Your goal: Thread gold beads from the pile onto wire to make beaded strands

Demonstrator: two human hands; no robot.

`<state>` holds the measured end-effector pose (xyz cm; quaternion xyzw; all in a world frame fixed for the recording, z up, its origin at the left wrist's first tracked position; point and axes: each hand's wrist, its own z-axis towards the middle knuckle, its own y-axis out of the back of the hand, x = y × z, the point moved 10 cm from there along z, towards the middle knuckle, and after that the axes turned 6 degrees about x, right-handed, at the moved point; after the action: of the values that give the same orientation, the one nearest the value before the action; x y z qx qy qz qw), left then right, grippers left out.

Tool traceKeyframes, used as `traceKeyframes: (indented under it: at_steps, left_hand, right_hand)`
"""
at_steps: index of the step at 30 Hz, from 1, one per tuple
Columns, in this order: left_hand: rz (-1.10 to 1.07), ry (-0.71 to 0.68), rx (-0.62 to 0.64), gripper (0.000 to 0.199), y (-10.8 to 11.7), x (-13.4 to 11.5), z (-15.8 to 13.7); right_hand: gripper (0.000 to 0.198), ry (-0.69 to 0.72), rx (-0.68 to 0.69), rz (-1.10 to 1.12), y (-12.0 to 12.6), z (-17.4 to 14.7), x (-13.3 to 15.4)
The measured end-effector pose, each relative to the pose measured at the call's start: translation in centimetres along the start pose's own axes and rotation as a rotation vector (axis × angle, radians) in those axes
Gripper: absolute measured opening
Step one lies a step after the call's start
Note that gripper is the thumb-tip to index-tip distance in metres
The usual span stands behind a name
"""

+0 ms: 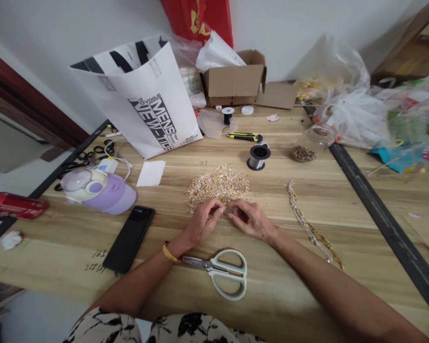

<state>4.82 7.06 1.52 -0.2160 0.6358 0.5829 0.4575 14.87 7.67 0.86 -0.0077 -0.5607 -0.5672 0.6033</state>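
A loose pile of small gold and clear beads (218, 183) lies on the wooden table. At its near edge my left hand (205, 220), with a yellow bangle (170, 253) on the wrist, is closed in a pinch. Just to the right, my right hand (250, 219) pinches too, its fingertips close to the left ones. Whatever the fingers hold is too small to make out. Pale-handled scissors (229, 275) lie on the table in front of me, below both hands. Off to the right are finished-looking strands of silver and gold beads (311, 226).
Behind the pile stand a wire spool (259, 158), a yellow-black utility knife (245, 137) and a clear jar (312, 143) of small beads. At left are a phone (129, 239), a purple bottle (100, 190) and a red can (16, 206). A white bag (139, 100) and a cardboard box (234, 83) line the back.
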Motion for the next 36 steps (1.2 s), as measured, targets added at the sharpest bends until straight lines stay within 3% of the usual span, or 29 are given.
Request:
traceKeyframes:
  at_steps: [7,23,29,36]
  left_hand:
    - [0.080,-0.013,0.023,0.014,-0.55,0.08,-0.14]
    - [-0.024,0.007,0.033,0.015,-0.61,0.43,0.07]
    - [-0.149,0.030,-0.006,0.016,-0.04,0.92,0.09]
    - [-0.145,0.033,-0.005,0.016,-0.08,0.85,0.16]
  right_hand:
    - [0.010,0.052,0.028,-0.012,-0.22,0.18,0.54]
    - [0.009,0.083,0.079,-0.058,-0.52,0.20,0.82]
    - [0.004,0.083,0.040,-0.098,-0.02,0.22,1.04]
    - [0.010,0.079,-0.013,-0.089,0.34,0.08,0.85]
